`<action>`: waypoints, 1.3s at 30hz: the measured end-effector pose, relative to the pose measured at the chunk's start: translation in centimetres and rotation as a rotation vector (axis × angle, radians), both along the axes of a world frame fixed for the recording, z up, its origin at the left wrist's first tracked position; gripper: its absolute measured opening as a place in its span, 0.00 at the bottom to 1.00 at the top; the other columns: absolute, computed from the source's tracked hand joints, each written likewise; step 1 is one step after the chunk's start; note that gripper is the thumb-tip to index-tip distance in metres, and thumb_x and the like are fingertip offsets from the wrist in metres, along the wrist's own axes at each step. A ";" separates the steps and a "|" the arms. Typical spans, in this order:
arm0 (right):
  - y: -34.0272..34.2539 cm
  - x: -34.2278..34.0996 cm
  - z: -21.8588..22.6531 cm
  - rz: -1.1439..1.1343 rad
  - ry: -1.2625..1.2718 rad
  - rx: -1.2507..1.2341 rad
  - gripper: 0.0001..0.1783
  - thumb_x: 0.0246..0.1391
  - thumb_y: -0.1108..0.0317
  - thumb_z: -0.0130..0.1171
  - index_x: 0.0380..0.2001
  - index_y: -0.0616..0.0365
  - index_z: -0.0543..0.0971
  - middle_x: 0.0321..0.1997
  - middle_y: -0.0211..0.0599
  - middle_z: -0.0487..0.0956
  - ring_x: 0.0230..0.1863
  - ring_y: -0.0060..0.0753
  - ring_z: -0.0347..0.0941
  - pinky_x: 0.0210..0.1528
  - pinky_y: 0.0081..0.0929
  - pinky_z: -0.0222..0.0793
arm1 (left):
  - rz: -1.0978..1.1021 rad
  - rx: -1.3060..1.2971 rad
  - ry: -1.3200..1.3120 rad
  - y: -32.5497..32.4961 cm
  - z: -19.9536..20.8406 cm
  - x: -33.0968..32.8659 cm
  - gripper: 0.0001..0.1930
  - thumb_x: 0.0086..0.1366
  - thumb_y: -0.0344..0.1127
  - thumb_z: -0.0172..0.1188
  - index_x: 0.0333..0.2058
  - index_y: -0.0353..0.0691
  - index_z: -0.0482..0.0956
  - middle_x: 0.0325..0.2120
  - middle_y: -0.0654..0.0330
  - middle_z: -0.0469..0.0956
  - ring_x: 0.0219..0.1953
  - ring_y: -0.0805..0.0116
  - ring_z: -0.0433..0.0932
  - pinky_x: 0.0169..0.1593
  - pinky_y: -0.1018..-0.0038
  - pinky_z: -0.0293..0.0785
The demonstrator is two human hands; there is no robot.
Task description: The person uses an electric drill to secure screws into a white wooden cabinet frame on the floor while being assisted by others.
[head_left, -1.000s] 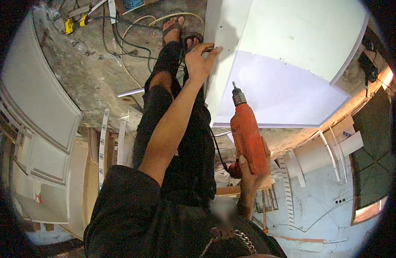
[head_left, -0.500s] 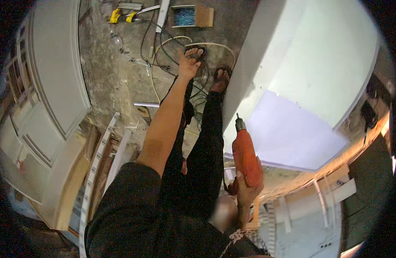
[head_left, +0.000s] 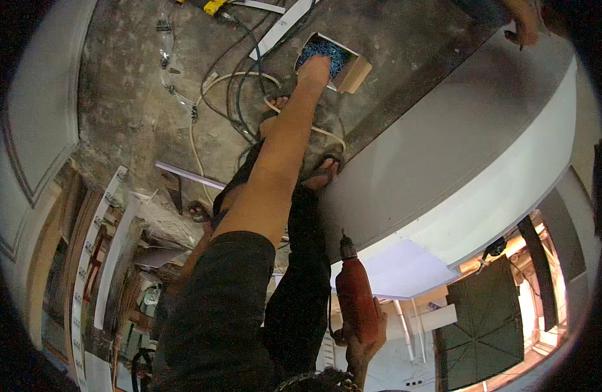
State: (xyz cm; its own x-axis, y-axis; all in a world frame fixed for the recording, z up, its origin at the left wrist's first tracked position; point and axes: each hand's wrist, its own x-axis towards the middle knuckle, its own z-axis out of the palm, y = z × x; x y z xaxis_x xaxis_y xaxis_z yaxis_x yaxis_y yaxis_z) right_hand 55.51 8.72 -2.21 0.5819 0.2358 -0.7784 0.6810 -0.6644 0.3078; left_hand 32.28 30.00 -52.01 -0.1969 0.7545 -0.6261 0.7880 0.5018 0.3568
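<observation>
Box of blue screws [head_left: 332,57] sits on the rough concrete floor [head_left: 128,111] near the top middle of the head view, a small open cardboard carton, tan on its outer walls, its inside packed with a tangle of blue fasteners; it lies just beside the dark edge of a large white curved panel [head_left: 458,170] that fills the right half of the picture. The left hand [head_left: 314,70] is stretched out at the end of a bare forearm and reaches into the box, its fingers down among the screws, so how far they are spread or whether they pinch anything cannot be told. The right hand [head_left: 361,334] is low in the frame, closed around the grip of a red power drill [head_left: 354,295], whose chuck and bit point up toward the underside of the white panel. Between the two, the person's dark trousers and sandalled feet [head_left: 322,171] stand on the floor among loops of pale and dark cables [head_left: 230,98]. A thin white strip [head_left: 187,175] lies across the floor to the left, and white moulded door panels [head_left: 36,124] lean along the left rim. At the top right corner another person's hand [head_left: 527,26] rests at the upper edge of the white panel
</observation>
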 end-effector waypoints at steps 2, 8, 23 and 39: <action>1.7 -0.9 0.0 0.208 0.024 0.011 0.48 0.29 0.59 0.76 0.57 0.67 0.70 0.43 0.38 0.76 0.38 0.33 0.76 0.40 0.27 0.73 | -0.108 -0.036 0.051 0.1 -1.8 0.5 0.11 0.61 0.26 0.53 0.41 0.38 0.81 0.44 0.49 0.79 0.47 0.52 0.79 0.49 0.61 0.78; 5.6 -2.7 -0.4 0.056 0.030 0.040 0.50 0.27 0.54 0.75 0.56 0.67 0.70 0.42 0.39 0.74 0.42 0.38 0.74 0.44 0.32 0.71 | -0.312 0.014 0.070 1.1 -4.5 -0.8 0.12 0.63 0.33 0.48 0.37 0.39 0.80 0.38 0.50 0.80 0.43 0.53 0.81 0.44 0.59 0.78; 6.1 -4.6 4.1 0.008 0.420 0.446 0.42 0.34 0.61 0.74 0.56 0.60 0.73 0.40 0.42 0.74 0.40 0.41 0.74 0.45 0.36 0.70 | -0.541 -0.091 0.167 0.1 -4.0 -8.9 0.13 0.68 0.28 0.46 0.47 0.34 0.74 0.41 0.47 0.79 0.46 0.47 0.79 0.48 0.55 0.78; 0.4 -0.3 1.2 -0.010 0.228 0.318 0.38 0.33 0.63 0.73 0.53 0.61 0.75 0.38 0.42 0.76 0.39 0.41 0.74 0.45 0.35 0.71 | -0.228 -0.058 0.132 -1.3 -7.6 -0.7 0.11 0.60 0.35 0.59 0.39 0.36 0.79 0.38 0.46 0.79 0.42 0.48 0.80 0.45 0.57 0.76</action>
State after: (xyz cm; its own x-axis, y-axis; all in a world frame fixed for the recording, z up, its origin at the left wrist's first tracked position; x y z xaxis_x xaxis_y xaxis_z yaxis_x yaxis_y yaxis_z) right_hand 55.24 9.14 -0.96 0.4056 0.4814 -0.7770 0.7014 -0.7090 -0.0731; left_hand 31.55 28.71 -59.63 -0.1088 0.7523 -0.6498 0.9210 0.3223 0.2190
